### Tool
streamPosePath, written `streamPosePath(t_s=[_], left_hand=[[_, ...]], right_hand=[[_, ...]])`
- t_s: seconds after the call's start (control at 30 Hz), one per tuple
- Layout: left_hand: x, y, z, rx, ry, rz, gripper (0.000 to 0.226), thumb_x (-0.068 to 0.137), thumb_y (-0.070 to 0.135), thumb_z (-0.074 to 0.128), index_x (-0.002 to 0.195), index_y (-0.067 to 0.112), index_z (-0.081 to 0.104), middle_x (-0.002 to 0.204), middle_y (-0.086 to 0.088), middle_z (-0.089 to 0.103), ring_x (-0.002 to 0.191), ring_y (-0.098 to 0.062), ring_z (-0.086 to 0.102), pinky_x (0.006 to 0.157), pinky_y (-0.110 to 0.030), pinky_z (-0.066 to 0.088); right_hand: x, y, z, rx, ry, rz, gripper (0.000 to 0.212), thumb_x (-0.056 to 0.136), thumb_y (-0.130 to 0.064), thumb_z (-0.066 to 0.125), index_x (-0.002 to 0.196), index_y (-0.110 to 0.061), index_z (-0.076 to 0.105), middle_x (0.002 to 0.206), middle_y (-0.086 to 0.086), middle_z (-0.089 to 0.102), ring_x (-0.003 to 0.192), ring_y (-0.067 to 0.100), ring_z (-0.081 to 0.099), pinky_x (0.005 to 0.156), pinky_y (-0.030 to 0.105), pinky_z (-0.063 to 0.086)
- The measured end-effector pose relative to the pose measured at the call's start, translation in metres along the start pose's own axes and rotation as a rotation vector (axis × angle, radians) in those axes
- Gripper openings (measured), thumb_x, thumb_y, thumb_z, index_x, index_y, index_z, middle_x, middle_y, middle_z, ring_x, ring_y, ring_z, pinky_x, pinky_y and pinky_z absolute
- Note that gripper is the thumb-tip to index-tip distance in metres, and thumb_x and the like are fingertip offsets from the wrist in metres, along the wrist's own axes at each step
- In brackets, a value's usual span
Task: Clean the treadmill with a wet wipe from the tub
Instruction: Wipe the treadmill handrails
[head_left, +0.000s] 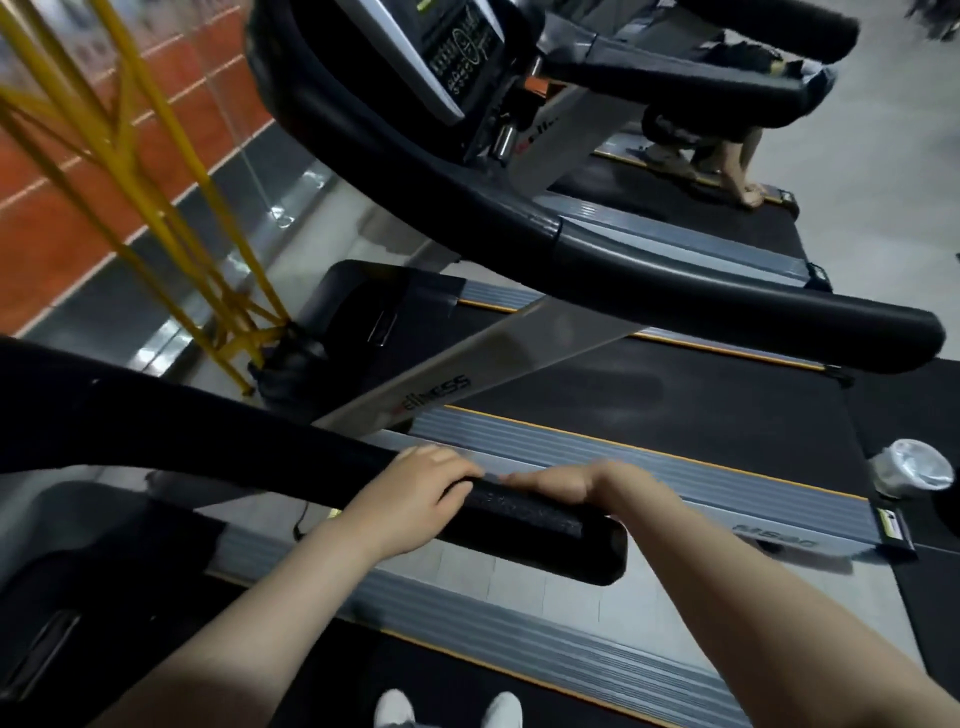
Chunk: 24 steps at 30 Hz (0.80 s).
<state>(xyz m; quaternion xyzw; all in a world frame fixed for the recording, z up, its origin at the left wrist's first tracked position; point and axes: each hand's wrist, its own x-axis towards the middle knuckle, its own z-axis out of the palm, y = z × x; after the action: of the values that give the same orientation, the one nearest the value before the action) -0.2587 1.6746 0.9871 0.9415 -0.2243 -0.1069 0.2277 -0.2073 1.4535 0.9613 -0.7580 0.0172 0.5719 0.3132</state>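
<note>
1. Gym floor of pale grey tiles runs under a row of treadmills, with an orange running track (78, 208) and a yellow metal frame (156, 171) toward ten o'clock.
2. Nearest treadmill's black padded handrail (545, 525) crosses from nine o'clock toward the centre.
3. Left hand (421, 493) grasps this handrail from above, fingers curled over its far side.
4. Right hand (566, 480) lies on the same handrail just beside the left, fingers wrapped over the top; whether a wet wipe sits under either hand I cannot tell.
5. White tub (917, 473) stands at three o'clock on the dark mat by the next treadmill's grey side rail (675, 473), well apart from both hands.
6. White shoes (447, 709) show at six o'clock.
7. Another person's legs (727, 156) stand on a farther treadmill's belt at one o'clock.
</note>
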Motion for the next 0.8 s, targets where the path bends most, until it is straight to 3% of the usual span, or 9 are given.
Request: streamPosePath(t_s=[0.1, 0.23, 0.4, 0.5, 0.6, 0.73, 0.8], left_hand=[[-0.013, -0.012, -0.004, -0.015, 0.152, -0.076, 0.029, 0.097, 0.021, 0.049, 0.118, 0.030, 0.066, 0.116, 0.017, 0.064, 0.117, -0.005, 0.052, 0.112, -0.031, 0.029], [-0.053, -0.039, -0.018, 0.020, 0.352, -0.318, 0.035, 0.096, 0.017, 0.053, 0.128, 0.024, 0.061, 0.138, 0.008, 0.055, 0.135, -0.014, 0.043, 0.117, -0.035, 0.021], [-0.115, -0.048, -0.023, -0.017, 0.338, -0.489, 0.047, 0.101, 0.021, 0.048, 0.148, 0.027, 0.042, 0.160, 0.014, 0.024, 0.150, -0.006, 0.010, 0.115, -0.023, 0.005], [-0.143, -0.046, -0.020, -0.035, 0.342, -0.524, 0.049, 0.103, 0.023, 0.045, 0.151, 0.029, 0.037, 0.161, 0.016, 0.021, 0.150, -0.004, 0.008, 0.114, -0.019, 0.000], [-0.165, -0.043, -0.014, -0.038, 0.352, -0.524, 0.049, 0.102, 0.023, 0.045, 0.150, 0.029, 0.036, 0.159, 0.016, 0.024, 0.148, -0.001, 0.011, 0.121, -0.022, 0.007], [-0.185, -0.041, -0.007, -0.042, 0.342, -0.515, 0.049, 0.101, 0.022, 0.046, 0.149, 0.030, 0.037, 0.158, 0.015, 0.026, 0.147, -0.001, 0.013, 0.119, -0.022, 0.009], [-0.189, -0.042, -0.004, -0.053, 0.354, -0.518, 0.049, 0.101, 0.021, 0.046, 0.149, 0.030, 0.038, 0.158, 0.016, 0.026, 0.147, -0.001, 0.013, 0.115, -0.016, 0.005]], right_hand=[[0.005, -0.043, 0.013, -0.071, -0.020, -0.161, 0.063, 0.098, -0.067, 0.022, 0.150, -0.033, 0.033, 0.145, -0.009, 0.042, 0.127, 0.012, 0.045, 0.112, 0.031, 0.029], [0.028, -0.087, 0.029, -0.065, 0.009, -0.243, 0.074, 0.092, -0.074, 0.027, 0.145, -0.026, 0.046, 0.147, -0.002, 0.047, 0.130, 0.015, 0.048, 0.116, 0.035, 0.028], [0.039, -0.163, 0.065, -0.042, 0.133, -0.389, 0.084, 0.077, -0.084, 0.043, 0.129, -0.022, 0.064, 0.131, 0.001, 0.062, 0.119, 0.019, 0.059, 0.110, 0.035, 0.038], [0.044, -0.205, 0.080, 0.021, 0.141, -0.437, 0.077, 0.080, -0.080, 0.047, 0.121, -0.019, 0.069, 0.126, 0.002, 0.066, 0.115, 0.019, 0.062, 0.109, 0.036, 0.041], [0.047, -0.228, 0.087, 0.056, 0.138, -0.463, 0.064, 0.089, -0.069, 0.048, 0.120, -0.016, 0.069, 0.120, 0.006, 0.069, 0.109, 0.022, 0.065, 0.107, 0.036, 0.044], [0.044, -0.214, 0.079, -0.037, 0.218, -0.423, 0.069, 0.089, -0.073, 0.043, 0.122, -0.017, 0.065, 0.119, 0.000, 0.065, 0.107, 0.018, 0.061, 0.104, 0.032, 0.043], [0.040, -0.196, 0.074, -0.136, 0.210, -0.386, 0.086, 0.078, -0.086, 0.039, 0.122, -0.018, 0.066, 0.127, -0.002, 0.063, 0.113, 0.017, 0.059, 0.109, 0.033, 0.038]])
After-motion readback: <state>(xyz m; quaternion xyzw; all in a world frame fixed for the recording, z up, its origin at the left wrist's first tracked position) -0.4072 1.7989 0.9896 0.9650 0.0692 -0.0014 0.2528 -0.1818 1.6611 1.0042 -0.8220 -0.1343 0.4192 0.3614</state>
